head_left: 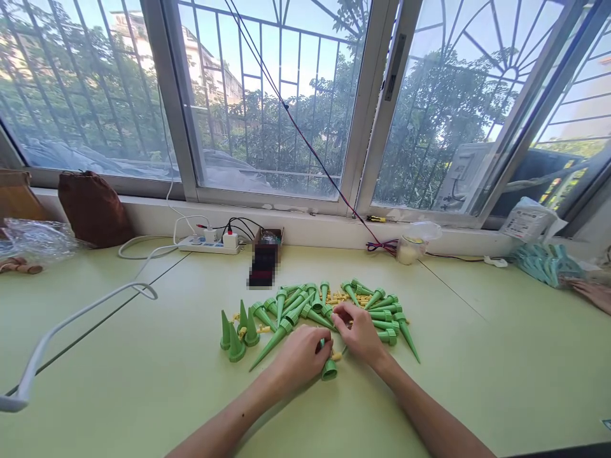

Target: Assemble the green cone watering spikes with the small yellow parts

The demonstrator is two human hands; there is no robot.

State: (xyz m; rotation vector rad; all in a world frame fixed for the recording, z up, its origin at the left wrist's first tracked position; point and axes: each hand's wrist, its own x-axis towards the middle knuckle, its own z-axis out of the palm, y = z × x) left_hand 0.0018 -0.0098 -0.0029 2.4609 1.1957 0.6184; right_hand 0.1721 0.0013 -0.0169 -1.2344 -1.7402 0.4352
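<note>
Loose green plant-watering spikes (268, 345), cone-shaped with ribbed caps, lie heaped on the pale green table in front of me. My left hand (304, 352) is curled at the near edge of the heap, its fingers closed round a green spike (329, 370) whose round open end faces me. Just beside it, a small yellow valve piece (337, 357) shows between my two hands. My right hand (357, 332) reaches to the heap's middle with thumb and finger pinched together by a green cap; what they hold is hidden.
Several spikes (236, 346) stand upright on the left. Small yellow pieces (334, 297) lie behind the heap. Farther back are a power strip (210, 245), a small box (275, 238) and a jar (409, 250). A white curved rod (71, 324) crosses the left side. Teal items (544, 264) lie right.
</note>
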